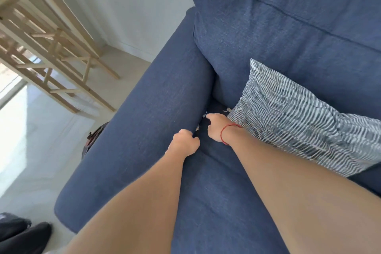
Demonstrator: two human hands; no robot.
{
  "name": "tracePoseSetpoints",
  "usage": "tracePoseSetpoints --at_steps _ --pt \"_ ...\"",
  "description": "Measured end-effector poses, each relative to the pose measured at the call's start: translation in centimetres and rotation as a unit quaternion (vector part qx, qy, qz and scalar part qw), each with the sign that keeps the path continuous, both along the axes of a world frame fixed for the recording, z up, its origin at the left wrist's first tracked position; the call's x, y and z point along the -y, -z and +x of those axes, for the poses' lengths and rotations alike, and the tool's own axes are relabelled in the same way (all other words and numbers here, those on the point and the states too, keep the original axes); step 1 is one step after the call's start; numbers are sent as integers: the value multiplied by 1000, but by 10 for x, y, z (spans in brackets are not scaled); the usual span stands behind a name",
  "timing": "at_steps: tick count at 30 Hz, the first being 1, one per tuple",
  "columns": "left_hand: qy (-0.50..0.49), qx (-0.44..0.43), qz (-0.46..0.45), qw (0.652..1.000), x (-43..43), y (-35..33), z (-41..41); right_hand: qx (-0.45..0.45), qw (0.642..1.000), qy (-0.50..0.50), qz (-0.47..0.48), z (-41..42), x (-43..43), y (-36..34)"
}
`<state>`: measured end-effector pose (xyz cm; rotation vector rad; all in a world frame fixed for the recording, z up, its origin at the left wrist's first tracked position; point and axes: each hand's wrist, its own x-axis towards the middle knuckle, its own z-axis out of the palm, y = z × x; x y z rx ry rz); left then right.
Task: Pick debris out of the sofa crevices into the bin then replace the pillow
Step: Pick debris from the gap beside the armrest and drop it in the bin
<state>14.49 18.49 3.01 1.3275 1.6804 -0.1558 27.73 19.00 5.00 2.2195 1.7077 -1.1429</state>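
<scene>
I look down on a blue fabric sofa (288,47). Small white debris bits (205,114) lie in the dark crevice between the armrest (154,109) and the seat cushion (216,202). My left hand (185,143) presses its curled fingers against the armrest's inner edge at the crevice. My right hand (216,127), with a red string on the wrist, reaches into the crevice with its fingertips at the white bits; I cannot tell whether it holds any. A striped grey-and-white pillow (299,115) lies on the seat just right of my right hand. No bin shows.
A light wooden table with chairs (47,47) stands on the pale floor to the left. A dark object (92,138) sits on the floor beside the armrest. Dark shoes (22,235) show at the bottom left corner.
</scene>
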Motion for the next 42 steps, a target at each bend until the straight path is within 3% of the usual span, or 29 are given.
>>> tracePoseSetpoints --at_steps 14,22,31,38,42 --pt "10 35 -64 997 6 102 5 11 995 -80 -64 4 -18 100" --pt "5 42 -25 999 5 162 15 7 981 -190 -42 1 -36 161" --pt "47 -32 -59 997 -6 177 21 42 966 -238 -91 -1 -48 174" --pt "42 -62 -16 997 -1 169 19 41 973 -214 -71 -2 -44 167" --pt "35 -67 15 997 6 159 19 46 966 -231 -110 -2 -43 163"
